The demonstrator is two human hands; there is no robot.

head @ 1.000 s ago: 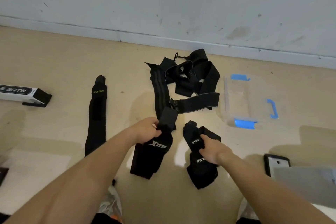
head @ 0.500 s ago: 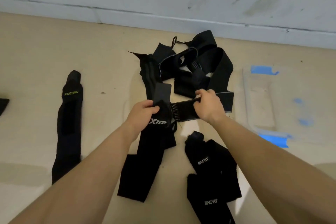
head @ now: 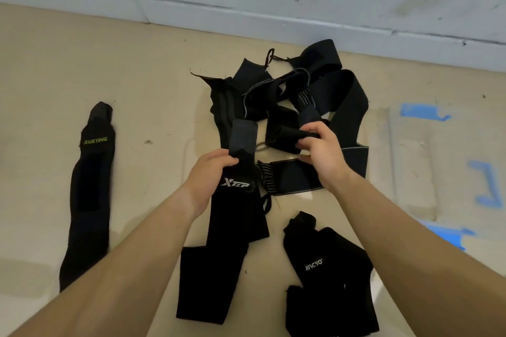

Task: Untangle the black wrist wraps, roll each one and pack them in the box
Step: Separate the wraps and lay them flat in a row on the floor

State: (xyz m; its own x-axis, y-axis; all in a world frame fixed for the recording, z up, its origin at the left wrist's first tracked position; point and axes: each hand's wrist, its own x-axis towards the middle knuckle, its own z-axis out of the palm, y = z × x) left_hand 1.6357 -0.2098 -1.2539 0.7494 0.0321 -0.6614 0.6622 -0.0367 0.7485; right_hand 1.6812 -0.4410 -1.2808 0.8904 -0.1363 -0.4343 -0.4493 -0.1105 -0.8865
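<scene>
A tangle of black wrist wraps (head: 315, 90) lies on the beige floor near the wall. My left hand (head: 210, 172) grips the wrap marked XTEP (head: 232, 227), which runs down toward me. My right hand (head: 320, 150) pinches a folded black strap end (head: 284, 135) from the tangle, above a grey-edged band (head: 290, 176). A wrap with white lettering (head: 325, 273) lies folded at the lower right. Another wrap, marked XUEYING (head: 87, 191), lies stretched out at the left. The clear box with blue clips (head: 438, 167) sits at the right, blurred.
A white wall and its skirting (head: 246, 13) run along the far side, just behind the tangle. Bare beige floor (head: 153, 117) shows between the left wrap and the tangle.
My right hand has let go of the grey-edged band and moved up to take a folded strap end in the tangle. The left hand keeps its hold on the XTEP wrap.
</scene>
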